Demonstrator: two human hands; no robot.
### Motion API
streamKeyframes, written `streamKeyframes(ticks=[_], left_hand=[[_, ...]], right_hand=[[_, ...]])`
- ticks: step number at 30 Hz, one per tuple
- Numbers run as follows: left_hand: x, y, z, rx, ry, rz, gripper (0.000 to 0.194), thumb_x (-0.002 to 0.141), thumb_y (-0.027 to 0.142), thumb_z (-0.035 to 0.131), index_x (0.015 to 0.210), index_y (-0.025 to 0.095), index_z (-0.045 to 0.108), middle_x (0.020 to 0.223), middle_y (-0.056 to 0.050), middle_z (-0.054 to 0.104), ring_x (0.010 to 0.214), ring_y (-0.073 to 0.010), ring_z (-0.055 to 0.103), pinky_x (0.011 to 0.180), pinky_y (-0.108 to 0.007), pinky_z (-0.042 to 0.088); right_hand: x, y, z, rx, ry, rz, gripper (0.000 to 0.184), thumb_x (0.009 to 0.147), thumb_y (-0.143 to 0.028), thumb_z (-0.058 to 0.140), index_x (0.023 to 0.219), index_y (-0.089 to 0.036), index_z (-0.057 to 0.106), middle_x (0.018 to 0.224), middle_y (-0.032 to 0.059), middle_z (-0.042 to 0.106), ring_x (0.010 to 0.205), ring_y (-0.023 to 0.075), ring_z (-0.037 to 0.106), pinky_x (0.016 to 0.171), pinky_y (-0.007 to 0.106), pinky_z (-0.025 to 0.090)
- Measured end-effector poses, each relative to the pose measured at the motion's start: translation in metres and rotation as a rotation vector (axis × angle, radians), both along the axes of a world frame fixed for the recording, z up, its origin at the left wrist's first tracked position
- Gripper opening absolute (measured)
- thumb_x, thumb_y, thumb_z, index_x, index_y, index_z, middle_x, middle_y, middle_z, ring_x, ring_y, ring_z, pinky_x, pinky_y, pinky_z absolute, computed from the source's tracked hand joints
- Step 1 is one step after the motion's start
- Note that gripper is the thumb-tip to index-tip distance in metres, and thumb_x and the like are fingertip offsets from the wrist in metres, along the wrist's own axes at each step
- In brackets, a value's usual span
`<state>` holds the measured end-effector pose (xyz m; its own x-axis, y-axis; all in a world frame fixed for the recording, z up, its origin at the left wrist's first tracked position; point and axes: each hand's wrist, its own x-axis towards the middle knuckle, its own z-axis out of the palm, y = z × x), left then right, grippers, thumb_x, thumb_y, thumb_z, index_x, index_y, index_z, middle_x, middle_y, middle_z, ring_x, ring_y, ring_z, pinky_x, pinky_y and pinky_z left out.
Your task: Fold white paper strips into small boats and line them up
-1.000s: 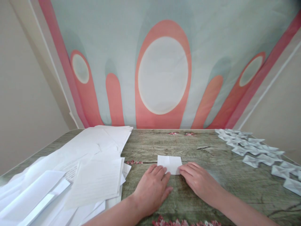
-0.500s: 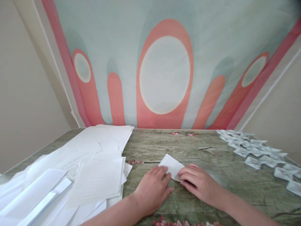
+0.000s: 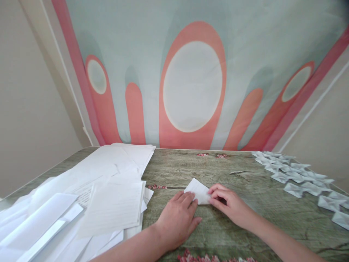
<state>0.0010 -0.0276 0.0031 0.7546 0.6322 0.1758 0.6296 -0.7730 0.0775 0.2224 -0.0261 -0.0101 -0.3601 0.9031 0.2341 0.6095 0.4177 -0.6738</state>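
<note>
One greenish-brown wood-grain tabletop (image 3: 207,167) spreads across my feed, loose white paper sheets (image 3: 114,207) heaped left; bare left hand (image 3: 176,216) lies flattish, fingers nearly together, bare right hand (image 3: 233,206) pinches narrowly, both on one small angular white paper piece (image 3: 199,190) between them.

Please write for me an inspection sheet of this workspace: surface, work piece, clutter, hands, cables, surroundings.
Surface: table with wood-grain pattern and pink flower prints.
Work piece: small white paper, apparently folded, lying between the hands.
Clutter: overlapping loose papers at left; folded paper pieces in rows at right.
Hands: left hand has fingertips on the small white paper; right hand has fingers at its right edge, grip unclear.
Cables: nothing seen.
Surroundings: backdrop with coral shapes; pale walls either side.
</note>
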Motion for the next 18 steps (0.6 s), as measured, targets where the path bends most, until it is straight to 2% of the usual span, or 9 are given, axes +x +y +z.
streamKeyframes(ticks=[7,12,18], left_hand=[[0.000,0.000,-0.002,0.000,0.008,0.005,0.042,0.088,0.042,0.043,0.119,0.015,0.049,0.120,-0.011,0.052,0.114,-0.0230,0.045,0.103,-0.038,0.030],[0.001,-0.002,0.001,0.005,0.017,-0.011,0.044,0.090,0.041,0.040,0.128,0.022,0.040,0.124,-0.009,0.049,0.116,-0.0238,0.044,0.101,-0.041,0.030],[0.001,-0.002,0.002,-0.009,0.028,0.005,0.044,0.088,0.044,0.042,0.126,0.023,0.043,0.124,-0.009,0.048,0.115,-0.0245,0.043,0.100,-0.042,0.031]], right_hand=[[-0.001,0.010,-0.009,-0.057,0.003,-0.070,0.020,0.084,-0.029,0.052,0.067,-0.019,0.056,0.090,0.0017,0.055,0.070,0.0125,0.054,0.064,0.025,0.041],[-0.002,0.011,-0.009,-0.042,-0.004,-0.097,0.021,0.084,-0.030,0.050,0.067,-0.019,0.056,0.090,0.0025,0.054,0.069,0.0130,0.052,0.063,0.026,0.040],[-0.002,0.013,-0.013,-0.020,-0.015,-0.128,0.021,0.083,-0.031,0.051,0.066,-0.019,0.055,0.088,0.0033,0.054,0.067,0.0132,0.051,0.061,0.026,0.040]])
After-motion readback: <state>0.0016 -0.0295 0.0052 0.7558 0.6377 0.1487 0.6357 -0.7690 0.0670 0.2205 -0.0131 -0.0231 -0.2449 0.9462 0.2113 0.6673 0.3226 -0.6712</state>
